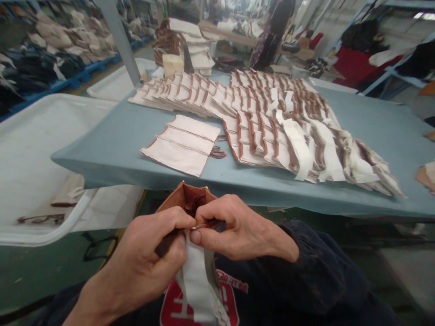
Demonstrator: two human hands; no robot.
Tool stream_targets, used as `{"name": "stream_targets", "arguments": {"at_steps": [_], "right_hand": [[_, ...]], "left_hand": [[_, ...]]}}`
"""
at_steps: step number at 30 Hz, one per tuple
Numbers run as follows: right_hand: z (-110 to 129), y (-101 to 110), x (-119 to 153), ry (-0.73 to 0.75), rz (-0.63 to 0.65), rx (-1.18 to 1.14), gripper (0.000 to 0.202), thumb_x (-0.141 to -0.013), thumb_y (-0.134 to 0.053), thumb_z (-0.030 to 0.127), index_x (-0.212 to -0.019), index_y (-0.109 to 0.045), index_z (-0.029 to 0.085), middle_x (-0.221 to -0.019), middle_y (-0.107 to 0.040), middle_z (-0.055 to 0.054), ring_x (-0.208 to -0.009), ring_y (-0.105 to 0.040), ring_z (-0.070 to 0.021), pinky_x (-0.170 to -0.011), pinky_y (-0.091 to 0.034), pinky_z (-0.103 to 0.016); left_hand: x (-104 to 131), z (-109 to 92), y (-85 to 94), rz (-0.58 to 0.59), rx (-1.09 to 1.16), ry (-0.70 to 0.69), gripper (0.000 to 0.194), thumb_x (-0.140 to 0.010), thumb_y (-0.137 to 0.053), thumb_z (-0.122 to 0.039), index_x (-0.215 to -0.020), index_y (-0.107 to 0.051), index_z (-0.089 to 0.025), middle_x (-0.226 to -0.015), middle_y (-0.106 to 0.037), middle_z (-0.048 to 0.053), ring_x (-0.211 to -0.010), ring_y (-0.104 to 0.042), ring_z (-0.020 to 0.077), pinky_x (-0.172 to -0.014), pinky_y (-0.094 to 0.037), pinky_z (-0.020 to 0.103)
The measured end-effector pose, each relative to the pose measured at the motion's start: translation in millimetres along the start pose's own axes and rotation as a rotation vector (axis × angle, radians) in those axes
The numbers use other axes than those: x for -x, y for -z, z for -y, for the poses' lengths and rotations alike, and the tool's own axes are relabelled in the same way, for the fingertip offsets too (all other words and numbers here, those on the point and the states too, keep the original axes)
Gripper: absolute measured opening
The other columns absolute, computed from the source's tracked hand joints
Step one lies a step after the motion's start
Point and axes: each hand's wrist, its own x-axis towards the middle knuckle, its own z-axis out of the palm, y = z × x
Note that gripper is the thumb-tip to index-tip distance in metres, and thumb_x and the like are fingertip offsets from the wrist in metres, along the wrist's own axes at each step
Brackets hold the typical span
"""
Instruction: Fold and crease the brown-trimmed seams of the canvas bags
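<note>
My left hand [149,249] and my right hand [231,228] meet in front of my body, both closed on the edge of a sewn fabric piece [173,199] with a brown inside. Thumbs and forefingers pinch its rim from either side. From below the pinch a white strip [197,280] hangs down over pale fabric. Dark folds show inside the opening. What lies between my fingertips is mostly hidden. Just beyond my hands, a flat cream fabric piece [185,142] with seams lies on the blue table [112,149], brown cords [219,151] beside its right edge.
Overlapping rows of cream and brown pieces [251,140] cover the middle and right of the table, with white strips [299,147] on top. A white plastic bin [44,136] stands at the left. A metal post [118,40] rises behind it. A person [273,34] stands at the back.
</note>
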Motion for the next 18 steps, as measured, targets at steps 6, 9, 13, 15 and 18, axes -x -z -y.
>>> {"name": "stream_targets", "arguments": {"at_steps": [6,9,13,15,18], "right_hand": [[-5,-8,0,-0.140,0.091,-0.432,0.045,-0.092,-0.079,0.047,-0.068,-0.052,0.020,-0.061,-0.037,0.008,-0.056,-0.029,-0.0074,-0.049,-0.024,-0.022],[-7,-9,4,-0.225,0.157,-0.680,0.050,-0.083,-0.087,0.057,-0.071,-0.057,0.019,-0.062,-0.042,0.008,-0.056,-0.032,-0.0075,-0.049,-0.025,-0.022],[-11,-18,9,-0.300,0.102,-0.871,0.061,-0.085,-0.077,0.076,-0.072,-0.059,0.020,-0.058,-0.041,0.008,-0.050,-0.029,-0.0072,-0.045,-0.022,-0.024],[-14,-28,9,-0.326,0.023,-0.930,0.064,-0.086,-0.072,0.081,-0.073,-0.059,0.020,-0.056,-0.043,0.007,-0.047,-0.030,-0.0072,-0.044,-0.025,-0.024],[-21,-43,8,-0.368,-0.081,-0.963,0.065,-0.082,-0.075,0.082,-0.072,-0.055,0.021,-0.059,-0.048,0.006,-0.046,-0.035,-0.0073,-0.044,-0.028,-0.023]], "left_hand": [[3,4,-9.0,-0.087,-0.063,-0.163,0.036,-0.085,-0.054,0.001,-0.103,-0.062,-0.029,-0.079,-0.077,-0.004,-0.063,-0.074,0.0146,-0.062,-0.057,0.023],[7,8,-9.7,-0.103,-0.099,-0.250,0.042,-0.081,-0.057,0.001,-0.107,-0.066,-0.031,-0.084,-0.082,-0.001,-0.066,-0.078,0.0171,-0.065,-0.062,0.025],[18,21,-11.9,-0.076,-0.147,-0.266,0.040,-0.087,-0.062,-0.004,-0.114,-0.072,-0.031,-0.101,-0.087,0.004,-0.084,-0.083,0.0220,-0.076,-0.069,0.032],[21,29,-17.5,-0.082,-0.169,-0.253,0.037,-0.091,-0.062,-0.007,-0.117,-0.074,-0.030,-0.109,-0.087,0.007,-0.092,-0.083,0.0239,-0.081,-0.070,0.035],[21,37,-30.5,-0.138,-0.145,-0.292,0.036,-0.093,-0.061,-0.007,-0.120,-0.073,-0.028,-0.111,-0.086,0.008,-0.092,-0.082,0.0227,-0.083,-0.068,0.033]]}}
